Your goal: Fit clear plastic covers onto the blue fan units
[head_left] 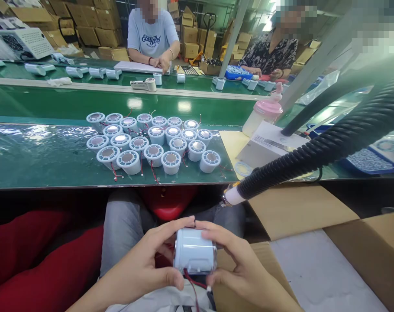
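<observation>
Below the table edge, over my lap, both hands hold one pale blue cylindrical part (194, 250) with red and dark wires hanging from its underside. My left hand (141, 268) wraps its left side, fingers curled over the top and thumb under it. My right hand (239, 264) grips the right side, fingertips on top. On the green table ahead stand several matching pale blue round parts (151, 143) in rows, open faces up, thin red wires trailing from some.
A black corrugated hose with a white nozzle (236, 196) reaches in from the right above my hands. An open cardboard box (317, 268) sits at my right. A white box (268, 145) and pink-lidded bottle (265, 113) stand on the table. Two people sit across the green conveyor (70, 104).
</observation>
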`<state>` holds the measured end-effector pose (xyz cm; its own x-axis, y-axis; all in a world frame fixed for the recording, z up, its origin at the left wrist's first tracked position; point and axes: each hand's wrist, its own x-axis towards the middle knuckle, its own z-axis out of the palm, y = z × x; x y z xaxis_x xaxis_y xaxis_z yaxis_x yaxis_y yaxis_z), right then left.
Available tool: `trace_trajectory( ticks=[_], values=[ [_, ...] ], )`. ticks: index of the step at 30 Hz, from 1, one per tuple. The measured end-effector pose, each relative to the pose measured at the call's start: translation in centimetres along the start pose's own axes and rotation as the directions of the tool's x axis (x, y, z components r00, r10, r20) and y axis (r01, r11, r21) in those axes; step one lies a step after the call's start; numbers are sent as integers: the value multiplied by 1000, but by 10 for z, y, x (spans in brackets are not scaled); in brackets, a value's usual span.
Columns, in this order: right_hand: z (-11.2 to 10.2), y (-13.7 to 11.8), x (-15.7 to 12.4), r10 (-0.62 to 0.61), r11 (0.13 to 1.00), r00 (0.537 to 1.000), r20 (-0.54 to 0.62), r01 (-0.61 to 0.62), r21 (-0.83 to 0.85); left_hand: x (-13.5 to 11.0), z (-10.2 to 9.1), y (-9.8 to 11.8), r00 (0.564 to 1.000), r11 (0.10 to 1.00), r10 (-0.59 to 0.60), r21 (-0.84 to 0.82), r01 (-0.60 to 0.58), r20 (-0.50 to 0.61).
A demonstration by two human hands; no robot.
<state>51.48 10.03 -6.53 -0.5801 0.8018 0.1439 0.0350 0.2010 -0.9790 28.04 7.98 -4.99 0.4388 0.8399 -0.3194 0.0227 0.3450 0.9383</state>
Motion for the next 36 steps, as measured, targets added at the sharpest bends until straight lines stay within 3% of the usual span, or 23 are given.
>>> trace_trajectory(
  ticks=[2, 4, 10, 14, 17, 19, 22, 25, 29, 33, 36],
  values=[
    [1, -4, 2, 179, 942, 984, 3, -172, 287, -1, -1, 4, 997, 998, 56, 19, -57, 49],
    [2, -7, 3, 234, 895, 972, -15, -210, 394, -1, -2, 6, 994, 997, 64, -41, -60, 92],
    [-2, -10, 7, 108, 986, 994, -20, -105, 127, 1, 2, -5, 989, 976, 2, -215, 31, 151],
    [0, -4, 6, 39, 996, 999, -17, -38, 77, 1, 1, -9, 989, 986, -1, -165, 25, 145],
    [0, -1, 4, 24, 998, 1000, 6, -24, 50, -2, -1, -8, 993, 998, 64, -23, -62, 97],
    [-2, -2, 3, 119, 979, 993, 9, -119, 163, -3, 0, -8, 990, 991, 128, 22, -130, 64],
    [-3, -6, 1, 293, 839, 951, 96, -304, 453, -1, 3, -11, 975, 976, 215, 31, -217, 50],
    [0, -10, 0, 355, 766, 930, 96, -348, 540, 1, 4, -14, 966, 958, 246, 130, -254, 74],
    [4, -9, -2, 340, 839, 941, 7, -306, 450, 3, 0, -13, 986, 981, 153, 112, -160, 68],
    [5, -5, -4, 157, 957, 982, -103, -126, 263, 6, -3, -8, 994, 997, 37, -67, -30, 104],
    [4, -2, -4, 92, 988, 990, -108, -78, 130, 9, 0, -8, 993, 992, -11, -120, 25, 121]
  ],
)
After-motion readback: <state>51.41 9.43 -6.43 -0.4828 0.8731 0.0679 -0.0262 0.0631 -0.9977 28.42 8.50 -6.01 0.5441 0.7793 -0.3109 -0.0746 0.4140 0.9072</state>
